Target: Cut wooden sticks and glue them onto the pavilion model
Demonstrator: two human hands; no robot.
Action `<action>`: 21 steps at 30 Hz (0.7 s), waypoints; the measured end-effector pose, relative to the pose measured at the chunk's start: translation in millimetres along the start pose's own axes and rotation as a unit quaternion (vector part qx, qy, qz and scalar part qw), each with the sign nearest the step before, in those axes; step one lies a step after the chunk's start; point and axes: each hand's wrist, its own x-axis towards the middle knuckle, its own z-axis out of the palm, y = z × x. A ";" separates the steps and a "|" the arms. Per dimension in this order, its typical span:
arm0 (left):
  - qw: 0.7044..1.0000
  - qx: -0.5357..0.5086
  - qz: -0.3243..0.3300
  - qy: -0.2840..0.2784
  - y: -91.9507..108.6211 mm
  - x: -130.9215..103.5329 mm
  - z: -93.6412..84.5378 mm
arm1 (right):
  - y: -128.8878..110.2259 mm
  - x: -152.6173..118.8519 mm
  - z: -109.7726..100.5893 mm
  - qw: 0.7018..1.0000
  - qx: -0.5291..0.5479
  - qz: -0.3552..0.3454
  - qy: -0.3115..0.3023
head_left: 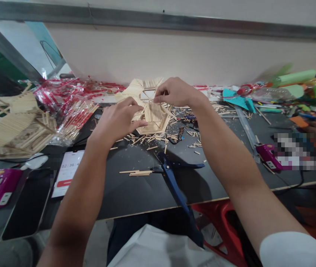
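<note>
Sitting mid-table, the stick model point(152, 113) was judged partly built, panels joined, gaps unfilled; it was flanked by the left hand point(119, 118), grip unclear, and the right hand point(176, 92), fingertips pinched, contents indiscernible; loose sticks point(141, 173) were unattached.

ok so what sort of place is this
Looks like a craft workbench, perhaps in a small workshop: a stick-built model between the hands, blue cutters on the bench, and bagged sticks.
</note>
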 end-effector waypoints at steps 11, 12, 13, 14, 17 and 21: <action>1.000 0.010 0.003 0.000 -1.4 0.1 0.1 | 4.8 4.2 0.3 0.997 -0.027 -0.006 0.067; 1.000 0.008 0.004 -0.001 -2.4 0.0 0.4 | 3.8 0.5 -2.0 0.995 -0.023 0.000 0.101; 1.000 0.003 0.005 0.000 -3.2 -0.2 0.1 | 3.5 -4.7 -4.6 0.991 -0.012 0.008 0.135; 1.000 -0.002 0.005 0.004 -3.9 -0.5 -0.9 | 4.4 -11.4 -7.3 0.986 0.006 0.022 0.167; 0.999 -0.026 0.001 0.024 -4.7 -2.1 -9.7 | 15.0 -38.0 -12.6 0.960 0.092 0.087 0.250; 0.998 -0.049 -0.015 0.041 -6.6 -7.5 -30.1 | 42.7 -79.2 -6.9 0.911 0.219 0.143 0.319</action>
